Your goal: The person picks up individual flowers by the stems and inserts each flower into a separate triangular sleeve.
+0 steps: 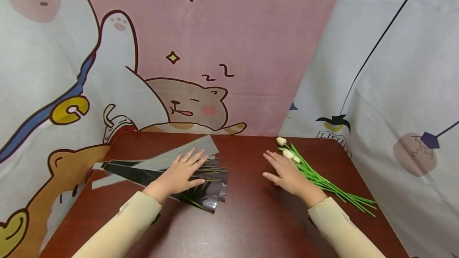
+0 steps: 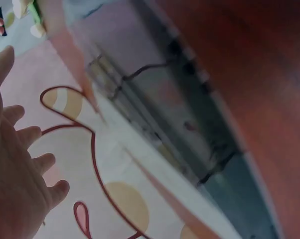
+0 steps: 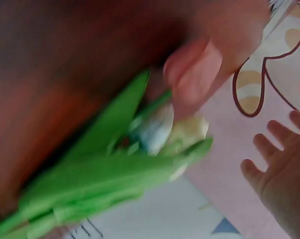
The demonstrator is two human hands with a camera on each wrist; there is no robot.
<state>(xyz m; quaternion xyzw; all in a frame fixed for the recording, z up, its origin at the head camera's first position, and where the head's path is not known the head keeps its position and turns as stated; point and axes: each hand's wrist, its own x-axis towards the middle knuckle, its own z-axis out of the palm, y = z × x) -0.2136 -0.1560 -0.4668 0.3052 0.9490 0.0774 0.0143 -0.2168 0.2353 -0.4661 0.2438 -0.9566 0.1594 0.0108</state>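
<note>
Two hands, each grip apart, holding nothing: the left hand (image 1: 179, 176) over plastic sheets (image 1: 209, 196), too overlapped to count, on the tabletop's (image 1: 247, 222) left; the right hand (image 1: 288, 176) beside one flower bunch (image 1: 324, 183) at right. Only the right wrist view plainly shows a pink bloom (image 3: 197, 72).

On your reddish-brown table (image 1: 244, 226), grey sheets (image 1: 159, 162) and dark glossy sheets (image 1: 209, 195) are lying overlapped to your left, fanning wider toward the middle; to your right, green-stemmed tulips (image 1: 320, 180) are lying slantwise, their pale heads (image 1: 288, 154) pointing toward the far edge
</note>
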